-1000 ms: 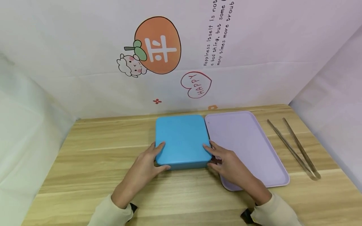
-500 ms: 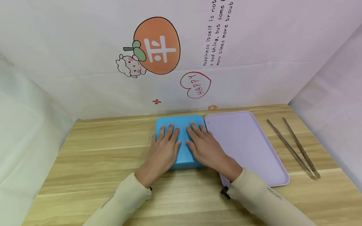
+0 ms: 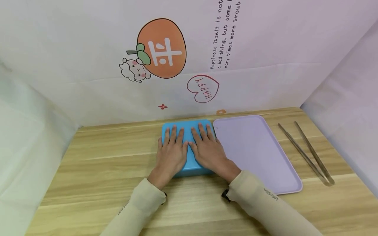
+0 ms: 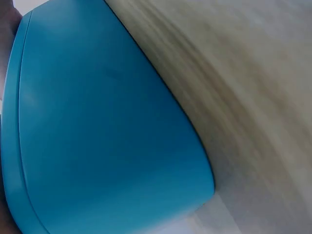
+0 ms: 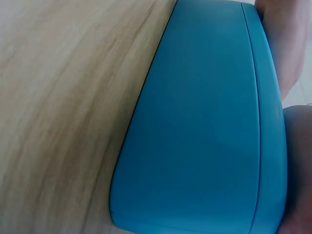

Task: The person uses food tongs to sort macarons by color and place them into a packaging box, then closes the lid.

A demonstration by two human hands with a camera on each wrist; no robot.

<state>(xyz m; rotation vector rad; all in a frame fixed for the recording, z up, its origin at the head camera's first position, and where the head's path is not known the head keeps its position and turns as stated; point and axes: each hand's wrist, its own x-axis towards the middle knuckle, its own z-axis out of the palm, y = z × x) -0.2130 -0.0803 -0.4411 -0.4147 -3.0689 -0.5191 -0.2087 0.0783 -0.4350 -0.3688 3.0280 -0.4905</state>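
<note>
A blue lidded box (image 3: 191,165) stands on the wooden table, its lid lying flat on top. Both wrist views show the box's side wall (image 4: 107,117) with a thin seam under the lid's rim (image 5: 270,122). Across the left half of the lid lies my left hand (image 3: 172,155), fingers stretched away from me. My right hand (image 3: 210,154) rests palm down on the right half, its fingers straight too. The thumbs almost meet at the lid's middle.
A light purple tray (image 3: 251,147) lies directly right of the box. Metal tongs (image 3: 310,154) lie further right with their arms spread. White printed cloth (image 3: 254,65) hangs behind the wooden table (image 3: 103,164) and at both sides.
Both hands have left the box's side edges and come onto the lid with fingers straightened. Over the last half second they shifted slightly inward. The box, tray and tongs stay in place.
</note>
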